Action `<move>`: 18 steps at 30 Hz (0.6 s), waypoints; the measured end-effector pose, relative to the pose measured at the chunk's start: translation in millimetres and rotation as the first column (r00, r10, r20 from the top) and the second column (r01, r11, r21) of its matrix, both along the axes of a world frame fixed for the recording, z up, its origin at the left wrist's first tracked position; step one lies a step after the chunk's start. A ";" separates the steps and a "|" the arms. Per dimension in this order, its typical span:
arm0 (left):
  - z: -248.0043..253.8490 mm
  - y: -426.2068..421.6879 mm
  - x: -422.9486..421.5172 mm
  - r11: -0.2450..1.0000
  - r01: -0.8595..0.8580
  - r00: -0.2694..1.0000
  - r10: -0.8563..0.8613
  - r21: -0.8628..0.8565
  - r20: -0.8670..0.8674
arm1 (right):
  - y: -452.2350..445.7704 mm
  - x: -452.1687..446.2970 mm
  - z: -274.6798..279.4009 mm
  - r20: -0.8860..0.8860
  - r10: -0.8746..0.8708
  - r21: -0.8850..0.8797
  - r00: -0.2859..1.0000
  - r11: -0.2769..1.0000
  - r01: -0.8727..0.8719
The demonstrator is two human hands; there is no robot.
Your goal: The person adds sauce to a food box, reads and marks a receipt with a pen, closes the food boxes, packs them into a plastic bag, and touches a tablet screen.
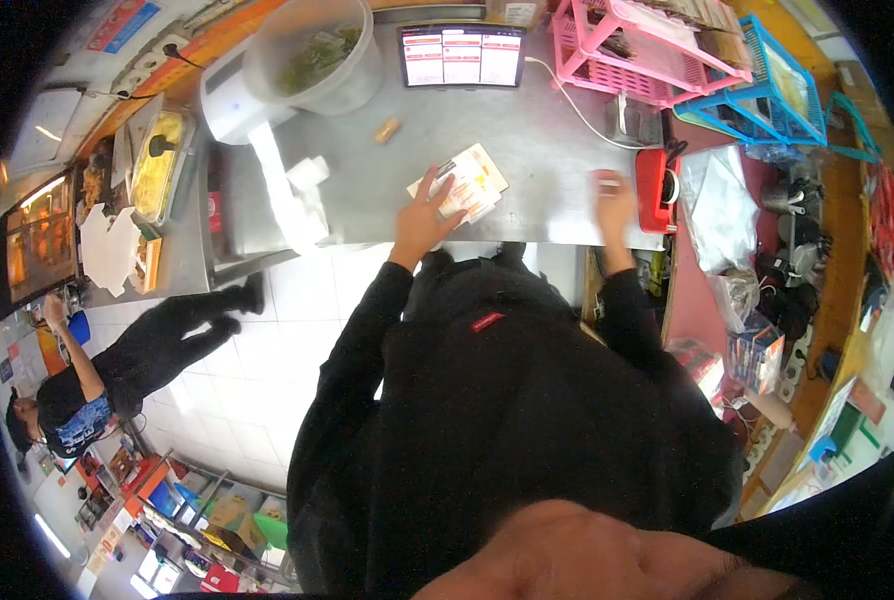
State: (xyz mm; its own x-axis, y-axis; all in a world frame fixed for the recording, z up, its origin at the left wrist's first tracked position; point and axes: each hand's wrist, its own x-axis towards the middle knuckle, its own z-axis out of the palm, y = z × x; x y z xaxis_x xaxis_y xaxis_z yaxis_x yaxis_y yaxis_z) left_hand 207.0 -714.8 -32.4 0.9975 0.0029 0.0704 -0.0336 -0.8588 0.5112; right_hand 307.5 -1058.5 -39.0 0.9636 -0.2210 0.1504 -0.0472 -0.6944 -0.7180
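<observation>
My left hand [425, 224] lies with its fingers spread on a flat, cream-coloured packet or card with printed labels [475, 180] on the metal counter. Its fingertips press on the near left part of this stack. To the right, near the counter's front edge, my right hand [614, 208] has its fingers curled together. Something small and pale shows at its fingertips, too blurred to name. Just right of that hand stands a red tape dispenser [655, 190] with a roll in it.
A tablet [463, 57] stands at the back of the counter [527, 215]. On the left are a receipt printer [232, 105] with trailing paper and a clear tub of greens [317, 85]. Pink [627, 70] and blue baskets [757, 110] stand back right. A co-worker [97, 390] is at far left.
</observation>
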 end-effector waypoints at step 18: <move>-4.0 -6.8 -7.6 0.985 -0.115 0.992 0.109 -0.129 -0.056 | -173.0 -29.0 52.9 -0.541 0.289 0.507 0.790 0.861 0.033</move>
State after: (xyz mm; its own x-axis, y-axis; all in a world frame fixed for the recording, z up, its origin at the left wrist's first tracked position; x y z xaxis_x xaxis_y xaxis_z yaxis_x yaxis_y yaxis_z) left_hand 199.4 -721.5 -36.3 0.9926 0.1207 0.0132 0.0867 -0.7806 0.6190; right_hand 278.5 -1231.6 13.9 0.8460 0.0251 -0.5326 -0.4997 -0.3111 -0.8084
